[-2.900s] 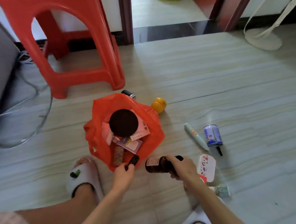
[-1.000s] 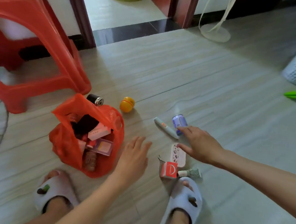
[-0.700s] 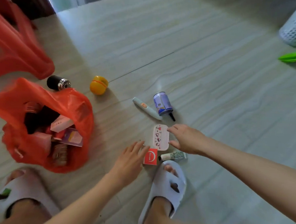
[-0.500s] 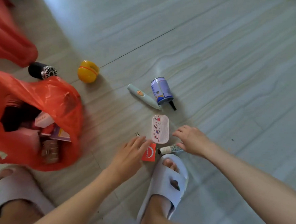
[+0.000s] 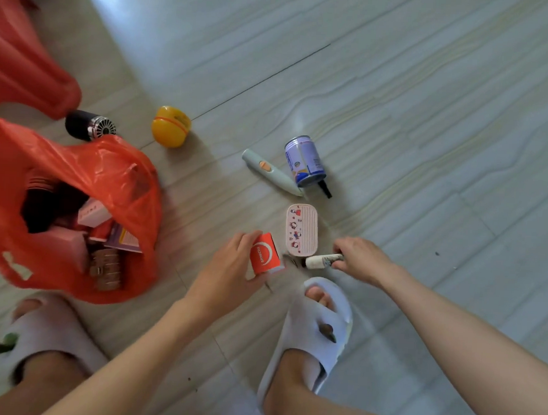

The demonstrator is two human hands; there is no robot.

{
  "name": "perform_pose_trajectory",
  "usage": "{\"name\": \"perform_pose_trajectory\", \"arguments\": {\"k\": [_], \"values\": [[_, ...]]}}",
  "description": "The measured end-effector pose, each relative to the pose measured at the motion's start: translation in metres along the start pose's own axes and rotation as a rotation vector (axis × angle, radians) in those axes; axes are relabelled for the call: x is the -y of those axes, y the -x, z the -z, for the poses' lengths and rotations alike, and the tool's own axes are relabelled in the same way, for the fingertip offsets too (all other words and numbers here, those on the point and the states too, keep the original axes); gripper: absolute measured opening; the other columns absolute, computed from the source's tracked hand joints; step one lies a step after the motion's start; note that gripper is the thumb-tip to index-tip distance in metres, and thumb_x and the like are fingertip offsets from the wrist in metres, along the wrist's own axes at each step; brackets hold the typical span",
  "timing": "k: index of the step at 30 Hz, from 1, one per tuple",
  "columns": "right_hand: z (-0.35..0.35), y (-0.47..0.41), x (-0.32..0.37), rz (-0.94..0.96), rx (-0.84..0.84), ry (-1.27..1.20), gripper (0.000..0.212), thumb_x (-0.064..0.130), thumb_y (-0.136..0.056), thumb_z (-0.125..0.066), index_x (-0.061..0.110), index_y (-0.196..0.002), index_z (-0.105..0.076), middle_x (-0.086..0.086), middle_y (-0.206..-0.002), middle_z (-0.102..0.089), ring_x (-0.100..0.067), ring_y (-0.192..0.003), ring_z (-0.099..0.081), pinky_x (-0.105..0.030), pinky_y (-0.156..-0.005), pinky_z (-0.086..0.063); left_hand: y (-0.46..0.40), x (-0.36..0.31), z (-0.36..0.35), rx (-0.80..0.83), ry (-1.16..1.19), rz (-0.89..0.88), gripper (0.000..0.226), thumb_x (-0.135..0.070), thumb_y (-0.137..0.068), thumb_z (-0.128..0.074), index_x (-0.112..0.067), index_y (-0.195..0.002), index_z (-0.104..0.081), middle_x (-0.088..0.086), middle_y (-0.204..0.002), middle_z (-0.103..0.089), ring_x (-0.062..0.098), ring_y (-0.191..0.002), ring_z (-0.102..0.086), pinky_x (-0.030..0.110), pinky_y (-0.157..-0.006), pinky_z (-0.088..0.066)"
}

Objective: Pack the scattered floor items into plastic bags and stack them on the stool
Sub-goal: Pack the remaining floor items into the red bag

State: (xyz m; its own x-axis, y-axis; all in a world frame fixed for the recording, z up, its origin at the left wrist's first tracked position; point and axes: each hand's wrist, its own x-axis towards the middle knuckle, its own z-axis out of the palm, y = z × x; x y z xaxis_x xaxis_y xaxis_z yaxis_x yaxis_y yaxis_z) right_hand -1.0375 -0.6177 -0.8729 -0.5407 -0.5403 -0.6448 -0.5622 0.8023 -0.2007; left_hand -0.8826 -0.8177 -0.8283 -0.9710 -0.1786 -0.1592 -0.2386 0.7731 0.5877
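Floor (image 5: 398,102) of pale streaked tile, left grip (image 5: 228,268) clasping red box (image 5: 265,254), right grip (image 5: 363,259) pinching small tube (image 5: 322,260)

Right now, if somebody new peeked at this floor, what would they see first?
Probably the big orange plastic bag on the left, open and stuffed with boxes. Next, the two hands in the middle: the left hand holds a small red box, and the right hand pinches a little white tube just above the slipper. A yellow ball-shaped toy and a blue can lie farther out.
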Motion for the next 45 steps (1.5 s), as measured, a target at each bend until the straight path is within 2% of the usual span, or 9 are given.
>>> {"name": "perform_pose_trajectory", "arguments": {"k": [8,13,17,28,32,36,40,42,45], "values": [[0.110,0.037,0.083,0.097,-0.034,-0.256,0.022,0.021,-0.082,-0.065,0.008,-0.099,-0.063,-0.006,-0.083,-0.062,-0.014,-0.069,-0.056,-0.018,-0.052,-0.038,0.064,0.006,0.058,-0.257,0.122,0.200,0.065,-0.032,-0.072,-0.071,-0.009,-0.126,-0.044,0.000,-0.114,-0.050,0.015,-0.106,-0.051,0.017,-0.090,-0.035],[0.179,0.043,0.183,0.288,0.014,-0.223,0.016,0.016,-0.084,-0.061,0.007,-0.099,-0.062,-0.001,-0.067,-0.062,-0.011,-0.057,-0.057,-0.018,-0.055,-0.045,0.098,0.032,0.113,-0.538,0.194,0.390,0.069,-0.022,-0.069,-0.078,-0.006,-0.127,-0.044,0.008,-0.120,-0.053,0.023,-0.108,-0.053,0.036,-0.094,-0.044],[0.178,0.043,0.265,0.354,-0.003,-0.276,0.022,0.017,-0.082,-0.062,0.001,-0.097,-0.065,-0.004,-0.066,-0.059,-0.014,-0.056,-0.053,-0.015,-0.049,-0.043,0.115,0.061,0.142,-0.701,0.101,0.497,0.067,-0.014,-0.070,-0.078,0.000,-0.126,-0.044,0.015,-0.117,-0.049,0.026,-0.109,-0.049,0.027,-0.091,-0.037],[0.085,-0.010,0.382,-0.054,-0.121,-1.243,0.025,0.024,-0.080,-0.066,-0.001,-0.075,-0.069,-0.011,-0.067,-0.064,-0.030,-0.072,-0.063,-0.050,-0.084,-0.052,0.096,0.136,0.167,-0.699,-0.278,0.490,0.064,-0.028,-0.062,-0.081,-0.012,-0.118,-0.054,0.007,-0.113,-0.059,0.029,-0.109,-0.052,0.043,-0.087,-0.037],[0.089,-0.037,0.414,-0.069,-0.170,-1.326,0.020,0.025,-0.084,-0.064,0.013,-0.069,-0.068,-0.006,-0.065,-0.065,-0.024,-0.065,-0.064,-0.034,-0.066,-0.052,0.073,0.172,0.188,-0.778,-0.255,0.483,0.061,-0.035,-0.067,-0.078,-0.013,-0.118,-0.051,0.005,-0.114,-0.058,0.025,-0.109,-0.048,0.036,-0.090,-0.029],[0.091,-0.055,0.427,0.172,-0.360,-0.991,0.022,0.014,-0.092,-0.049,0.010,-0.108,-0.064,-0.001,-0.102,-0.065,-0.020,-0.093,-0.059,-0.029,-0.084,-0.042,0.056,0.199,0.197,-0.706,-0.333,0.473,0.062,-0.026,-0.065,-0.077,-0.012,-0.120,-0.052,0.007,-0.117,-0.057,0.030,-0.112,-0.049,0.039,-0.090,-0.028],[0.086,-0.075,0.406,0.527,-0.817,-0.092,0.034,0.019,-0.086,-0.040,0.009,-0.107,-0.064,-0.014,-0.112,-0.065,-0.033,-0.104,-0.060,-0.038,-0.086,-0.046,0.047,0.217,0.203,-0.621,-0.431,0.465,0.067,-0.019,-0.061,-0.079,-0.010,-0.122,-0.053,0.012,-0.115,-0.057,0.032,-0.112,-0.048,0.046,-0.088,-0.035],[0.083,-0.090,0.393,0.450,-0.829,0.237,0.032,0.024,-0.080,-0.051,0.014,-0.109,-0.064,-0.012,-0.117,-0.064,-0.031,-0.109,-0.059,-0.043,-0.087,-0.047,0.042,0.224,0.201,-0.578,-0.456,0.450,0.069,-0.014,-0.061,-0.078,-0.012,-0.125,-0.052,0.013,-0.116,-0.055,0.032,-0.113,-0.044,0.049,-0.088,-0.037],[0.087,-0.094,0.387,0.283,-0.599,0.201,0.052,0.012,-0.080,-0.060,0.011,-0.130,-0.045,-0.011,-0.123,-0.057,-0.031,-0.114,-0.053,-0.042,-0.085,-0.045,0.036,0.232,0.196,-0.497,-0.446,0.442,0.072,-0.013,-0.063,-0.077,-0.019,-0.129,-0.049,0.016,-0.131,-0.045,0.036,-0.123,-0.034,0.054,-0.091,-0.036]]}}
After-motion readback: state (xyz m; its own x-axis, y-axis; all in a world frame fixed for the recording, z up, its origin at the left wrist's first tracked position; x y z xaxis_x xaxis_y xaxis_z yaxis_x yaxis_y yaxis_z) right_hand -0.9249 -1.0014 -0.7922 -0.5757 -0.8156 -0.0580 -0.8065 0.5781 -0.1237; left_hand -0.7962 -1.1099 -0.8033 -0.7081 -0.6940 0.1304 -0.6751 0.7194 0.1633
